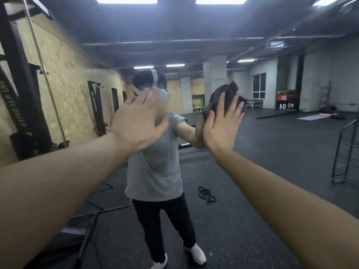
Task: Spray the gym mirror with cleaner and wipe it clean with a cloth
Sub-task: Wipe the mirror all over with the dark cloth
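Note:
The gym mirror (272, 144) fills nearly the whole view and reflects the room and a person in a grey shirt. My right hand (221, 123) is raised with straight fingers and presses a dark grey cloth (223, 94) flat against the glass. The cloth bunches up above my fingertips. My left hand (138, 121) is raised beside it, fingers straight and spread, at or close to the glass, holding nothing. No spray bottle is in view.
At the left a chipboard wall (64, 78) carries black machines (23, 105). The reflection shows black rubber flooring, a dark band (206, 195) lying on it, a metal rack (347, 148) at the right, and a plyo box (286, 100) far back.

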The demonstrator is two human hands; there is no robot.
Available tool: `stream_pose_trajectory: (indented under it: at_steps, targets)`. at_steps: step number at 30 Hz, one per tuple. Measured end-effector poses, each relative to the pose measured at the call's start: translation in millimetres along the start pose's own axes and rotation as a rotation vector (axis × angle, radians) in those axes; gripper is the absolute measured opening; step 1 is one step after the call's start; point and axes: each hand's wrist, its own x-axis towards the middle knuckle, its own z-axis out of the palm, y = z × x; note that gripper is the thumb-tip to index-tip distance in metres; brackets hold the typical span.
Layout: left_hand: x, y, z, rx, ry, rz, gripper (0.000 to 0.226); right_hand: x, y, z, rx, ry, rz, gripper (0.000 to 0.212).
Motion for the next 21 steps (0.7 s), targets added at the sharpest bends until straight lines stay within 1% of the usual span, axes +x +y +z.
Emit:
stream_pose_trajectory:
  at_steps: [3,5,8,10,11,13,15,17,19,21]
  targets:
    - [-0.5,1.2,3.8,-0.055,0.013,-0.023,0.073,-30.7,-45.7,21.0,-0.021,-0.023,-0.316,0.063]
    - [0.3,-0.1,4.7,-0.068,0.007,-0.023,0.078,-42.3,-57.6,30.8,-0.064,-0.023,-0.448,0.061]
    - [0.6,-1.2,5.6,-0.059,0.009,-0.014,0.081,-33.1,-37.8,25.7,-0.126,-0.058,-0.652,0.059]
    - [0.4,-1.8,5.9,-0.061,0.023,-0.023,0.079,-17.4,-13.2,15.2,-0.183,-0.088,-0.825,0.058]
    - [0.6,-1.2,4.8,-0.064,0.031,-0.030,0.077,-8.4,-1.3,9.4,-0.208,-0.095,-0.875,0.058]
    - [0.7,1.7,0.6,-0.050,0.031,-0.041,0.078,9.3,18.7,-1.5,-0.227,-0.095,-0.870,0.057]
    - [2.0,6.2,-6.7,-0.034,0.026,-0.063,0.078,27.4,36.6,-11.0,-0.232,-0.084,-0.803,0.056]
    - [8.0,12.1,-18.9,-0.025,0.036,-0.073,0.073,47.9,54.9,-19.8,-0.236,-0.062,-0.735,0.057]
    - [19.2,18.4,-32.5,-0.035,0.063,-0.059,0.066,71.2,74.9,-29.8,-0.236,-0.050,-0.649,0.059]
    - [32.0,23.7,-42.2,-0.002,0.076,-0.030,0.065,93.8,95.1,-41.0,-0.243,-0.051,-0.528,0.061]
